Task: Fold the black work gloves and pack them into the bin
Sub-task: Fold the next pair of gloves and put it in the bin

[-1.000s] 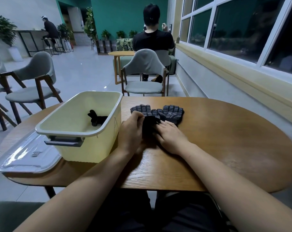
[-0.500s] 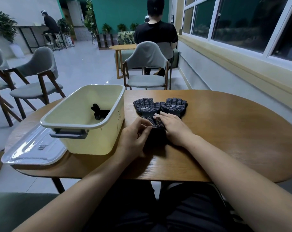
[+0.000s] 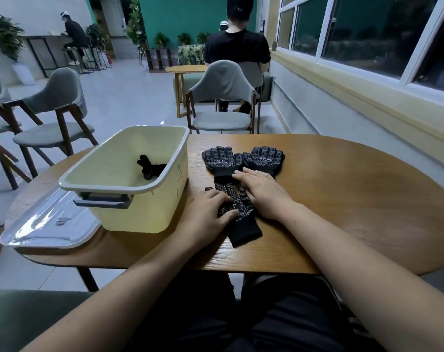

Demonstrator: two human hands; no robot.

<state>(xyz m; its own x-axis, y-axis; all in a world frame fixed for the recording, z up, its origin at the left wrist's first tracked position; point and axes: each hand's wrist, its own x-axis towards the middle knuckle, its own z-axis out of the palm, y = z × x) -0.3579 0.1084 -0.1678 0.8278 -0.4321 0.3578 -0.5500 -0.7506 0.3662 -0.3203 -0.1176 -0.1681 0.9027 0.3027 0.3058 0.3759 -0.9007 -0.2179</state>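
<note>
A black dotted work glove (image 3: 241, 217) lies flat on the wooden table (image 3: 342, 199), cuff toward me. My left hand (image 3: 205, 214) rests flat on its left side and my right hand (image 3: 264, 191) presses flat on its finger end. Behind them two more black gloves (image 3: 243, 160) lie side by side, fingers pointing away. The pale yellow bin (image 3: 129, 184) stands left of the gloves, and a folded black glove (image 3: 149, 167) lies inside it.
A clear plastic lid (image 3: 45, 224) lies at the table's left edge, beside the bin. A grey chair (image 3: 223, 97) stands at the table's far side, more chairs to the left. A window wall runs along the right. People sit further back.
The glove under my hands has come to lie flat and spread out toward me, its cuff now showing. My left hand moved down onto its palm; my right hand stays on its finger end.
</note>
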